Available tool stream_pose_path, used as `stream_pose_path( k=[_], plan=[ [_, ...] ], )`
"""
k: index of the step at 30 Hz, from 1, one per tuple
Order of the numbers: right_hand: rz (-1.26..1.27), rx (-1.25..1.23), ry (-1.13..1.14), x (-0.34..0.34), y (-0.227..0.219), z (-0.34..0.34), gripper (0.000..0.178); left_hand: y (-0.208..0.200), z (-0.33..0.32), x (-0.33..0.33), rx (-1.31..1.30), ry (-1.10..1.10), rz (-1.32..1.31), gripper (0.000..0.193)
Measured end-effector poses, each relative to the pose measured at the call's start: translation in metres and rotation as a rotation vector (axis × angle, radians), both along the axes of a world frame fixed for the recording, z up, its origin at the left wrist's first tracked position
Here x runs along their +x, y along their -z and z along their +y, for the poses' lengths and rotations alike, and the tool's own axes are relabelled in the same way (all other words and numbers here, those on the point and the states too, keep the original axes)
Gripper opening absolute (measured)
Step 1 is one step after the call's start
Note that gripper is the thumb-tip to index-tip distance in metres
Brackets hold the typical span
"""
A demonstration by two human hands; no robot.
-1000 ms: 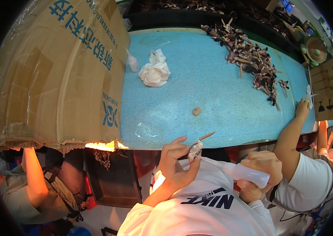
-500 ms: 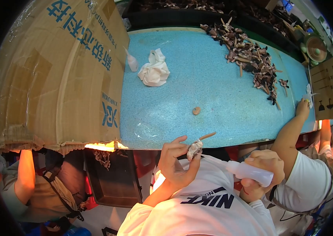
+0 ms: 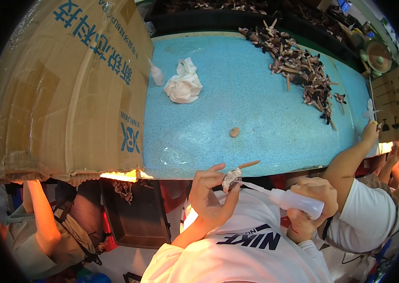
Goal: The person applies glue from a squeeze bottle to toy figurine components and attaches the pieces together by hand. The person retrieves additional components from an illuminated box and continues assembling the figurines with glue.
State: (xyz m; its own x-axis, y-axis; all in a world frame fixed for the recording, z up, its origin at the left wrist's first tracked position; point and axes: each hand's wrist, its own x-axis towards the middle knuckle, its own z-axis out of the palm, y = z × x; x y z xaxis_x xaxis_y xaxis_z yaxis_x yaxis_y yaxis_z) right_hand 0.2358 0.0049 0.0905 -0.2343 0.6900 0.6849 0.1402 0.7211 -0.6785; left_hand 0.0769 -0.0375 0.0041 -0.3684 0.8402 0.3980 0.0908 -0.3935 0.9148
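Observation:
Between thumb and fingers my left hand [image 3: 212, 200] pinches a small pale-and-dark figurine [image 3: 232, 178] with a wooden stick [image 3: 249, 164] jutting from it. My right hand [image 3: 318, 200] grips a translucent squeeze bottle [image 3: 298, 203], tilted so its thin nozzle [image 3: 252, 186] points at the figurine. The nozzle's tip is at or very close to the figurine's lower side; I cannot tell whether they touch. Both hands are over my lap, just off the near edge of the blue tabletop [image 3: 199, 137]. A small tan, rounded piece [image 3: 234, 132] lies on the table beyond them.
Crumpled white tissue [image 3: 184, 85] and another squeeze bottle [image 3: 157, 74] lie beside a large cardboard box [image 3: 67, 104] at left. Several similar figurines on sticks [image 3: 303, 70] are heaped at far right. A black tray [image 3: 135, 221] is below the edge; a co-worker's arm [image 3: 350, 153] is at right.
The bottle in my right hand has shifted slightly left, its nozzle still at the figurine. My left hand barely moves. Co-workers' arms on both sides have moved.

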Motion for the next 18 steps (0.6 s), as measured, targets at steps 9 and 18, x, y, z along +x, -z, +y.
stream_pose_path(
  k=[9, 18],
  plan=[
    [-0.042, 0.005, -0.035, -0.002, -0.006, -0.001, 0.026, 0.004, -0.003, -0.001, 0.005, 0.017, -0.044, 0.025],
    [0.175, -0.003, 0.113, -0.002, 0.009, -0.004, 0.031, -0.003, -0.001, 0.000, -0.024, -0.034, -0.055, 0.027]
  ],
)
